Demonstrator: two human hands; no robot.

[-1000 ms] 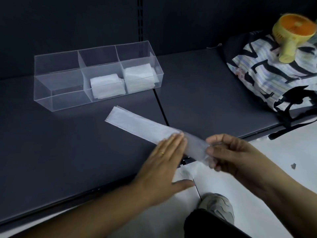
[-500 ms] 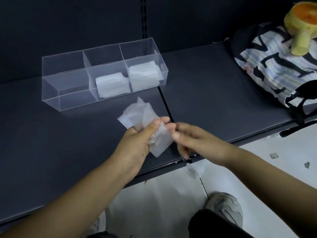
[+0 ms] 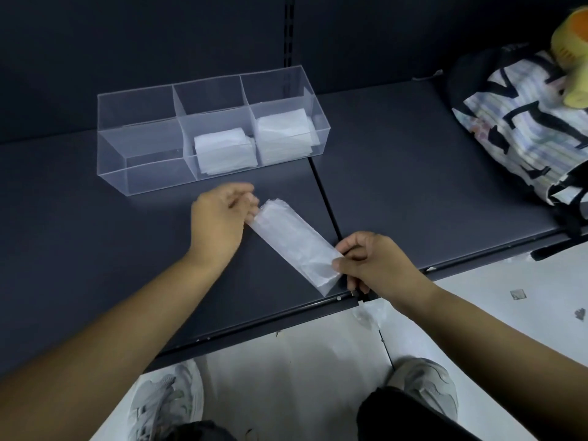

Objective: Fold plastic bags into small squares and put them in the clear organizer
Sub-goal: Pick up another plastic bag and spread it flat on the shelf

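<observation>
Holding folded bag strip [image 3: 292, 243] on shelf [image 3: 397, 173] | long axis diagonal, far-left to near-right | left hand [image 3: 219, 221] pinches far end, right hand [image 3: 369, 265] pinches near end | organizer [image 3: 127, 173] nearer left hand.

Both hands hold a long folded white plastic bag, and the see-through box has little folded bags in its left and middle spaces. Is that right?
Nearly. In the head view the left hand and right hand do hold the long folded white plastic bag, but the clear plastic organizer has its small folded bags in the middle and right spaces, not the left.
</observation>
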